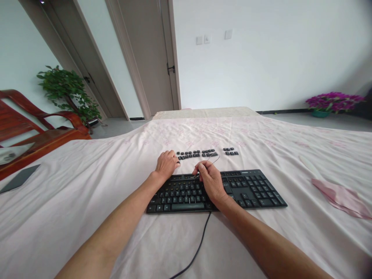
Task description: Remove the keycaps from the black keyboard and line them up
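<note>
A black keyboard (186, 206) lies on the pale cloth, its upper rows on the left showing bare spots without keycaps. Loose keycaps (190, 155) stand in two rows behind it, with smaller groups (231, 153) to the right. My left hand (167, 164) is at the left end of these rows, fingers bent together around a dark keycap (178, 162). Over the keyboard's upper middle, my right hand (208, 179) pinches a thin wire tool (215, 159), whose loops stick out beyond the fingers.
A black cable (200, 248) runs from the keyboard toward the front edge. A pink cloth (341, 197) lies at the right and a dark flat object (20, 178) at the far left. A wooden chair (43, 135) stands beyond the left side.
</note>
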Motion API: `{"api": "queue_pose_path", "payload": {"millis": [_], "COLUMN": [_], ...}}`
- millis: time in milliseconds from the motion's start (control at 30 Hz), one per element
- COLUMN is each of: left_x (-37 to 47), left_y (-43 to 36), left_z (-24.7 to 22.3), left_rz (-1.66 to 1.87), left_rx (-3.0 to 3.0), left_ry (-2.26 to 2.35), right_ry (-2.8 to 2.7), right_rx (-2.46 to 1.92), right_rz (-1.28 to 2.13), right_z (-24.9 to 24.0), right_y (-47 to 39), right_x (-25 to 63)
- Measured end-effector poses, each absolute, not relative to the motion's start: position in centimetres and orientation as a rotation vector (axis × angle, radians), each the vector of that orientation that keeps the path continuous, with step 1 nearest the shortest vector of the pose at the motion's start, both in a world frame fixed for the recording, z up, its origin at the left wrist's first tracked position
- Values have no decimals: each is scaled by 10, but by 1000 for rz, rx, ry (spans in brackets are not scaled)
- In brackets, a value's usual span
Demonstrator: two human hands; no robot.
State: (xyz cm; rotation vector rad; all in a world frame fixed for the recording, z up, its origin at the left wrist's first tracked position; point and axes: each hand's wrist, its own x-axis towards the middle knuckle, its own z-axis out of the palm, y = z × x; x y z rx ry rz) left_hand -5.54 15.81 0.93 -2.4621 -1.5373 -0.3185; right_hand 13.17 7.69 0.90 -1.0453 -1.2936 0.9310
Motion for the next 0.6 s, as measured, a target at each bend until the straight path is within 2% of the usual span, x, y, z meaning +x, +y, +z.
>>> {"api": "queue_pose_path", "payload": {"millis": [367, 600], "left_x": [-62, -62], "left_y": [158, 122], "left_z": [10, 21], "left_rz": [-328, -641], "left_rx": [-2441, -2427], "left_ry": [-1513, -1553], "right_ry": [-1295, -1325], "right_rx": [-1049, -1030], "right_rz": [926, 911], "right_z": [8, 9], "right_y": [76, 75], "right_x": [132, 132]}}
